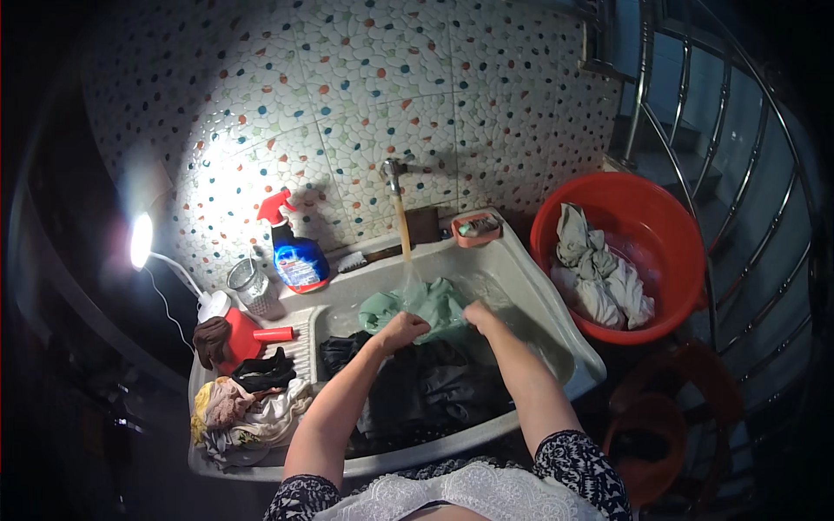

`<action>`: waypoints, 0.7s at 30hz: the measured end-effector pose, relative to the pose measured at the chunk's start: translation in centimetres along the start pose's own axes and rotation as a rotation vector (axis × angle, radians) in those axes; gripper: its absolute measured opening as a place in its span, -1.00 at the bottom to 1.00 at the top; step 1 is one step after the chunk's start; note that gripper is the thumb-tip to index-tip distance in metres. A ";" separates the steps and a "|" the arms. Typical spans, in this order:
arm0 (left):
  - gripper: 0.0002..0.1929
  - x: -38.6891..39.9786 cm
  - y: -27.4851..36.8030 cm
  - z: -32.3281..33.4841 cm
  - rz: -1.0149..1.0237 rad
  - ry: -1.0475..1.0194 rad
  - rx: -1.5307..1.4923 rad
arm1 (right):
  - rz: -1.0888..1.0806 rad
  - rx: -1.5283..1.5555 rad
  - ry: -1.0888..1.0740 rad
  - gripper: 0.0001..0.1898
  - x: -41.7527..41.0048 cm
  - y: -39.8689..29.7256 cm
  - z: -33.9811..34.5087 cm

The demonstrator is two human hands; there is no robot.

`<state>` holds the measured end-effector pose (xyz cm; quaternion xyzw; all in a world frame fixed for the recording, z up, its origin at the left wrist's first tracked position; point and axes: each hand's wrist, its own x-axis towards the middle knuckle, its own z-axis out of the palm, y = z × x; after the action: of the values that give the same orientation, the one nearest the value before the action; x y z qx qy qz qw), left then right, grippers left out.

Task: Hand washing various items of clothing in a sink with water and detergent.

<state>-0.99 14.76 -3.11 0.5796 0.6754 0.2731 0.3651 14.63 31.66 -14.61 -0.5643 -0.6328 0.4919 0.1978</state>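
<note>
Water runs from a metal tap (392,170) onto a light green cloth (440,303) in the laundry sink (547,293). My left hand (402,331) is closed on the near left edge of this cloth. At its right edge my right hand (481,315) is curled, with its fingers on the wet fabric. Nearer to me, beneath my forearms, dark wet garments (430,391) fill the front of the basin. The fingertips of both hands are partly hidden.
A blue spray bottle (300,260), a scrubbing brush (353,262) and a soap dish (477,229) stand along the back rim. Left are a lit lamp (141,241), a glass (251,283), a red scoop (244,342) and piled clothes (244,417). Right, a red tub (671,221) holds wet laundry.
</note>
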 end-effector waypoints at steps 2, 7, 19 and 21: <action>-0.65 -0.2 -0.3 -0.4 -0.015 0.071 -0.008 | -0.020 0.160 -0.075 -0.90 -1.1 -4.4 -0.3; -0.34 2.0 5.1 0.1 0.095 0.137 -0.177 | -0.224 0.657 -0.099 -0.57 -1.2 -14.9 -7.2; -0.84 0.6 1.0 -0.7 -0.199 0.457 -0.848 | -0.898 -0.056 0.022 -0.76 -9.1 -14.3 -1.1; -0.89 -0.1 -1.2 0.0 -0.190 0.423 -0.882 | -0.573 -0.268 -0.021 -0.64 -8.4 -10.8 0.2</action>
<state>-1.68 14.42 -4.06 0.2379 0.6047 0.6098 0.4537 11.20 25.25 -3.00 -0.3788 -0.8274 0.3339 0.2457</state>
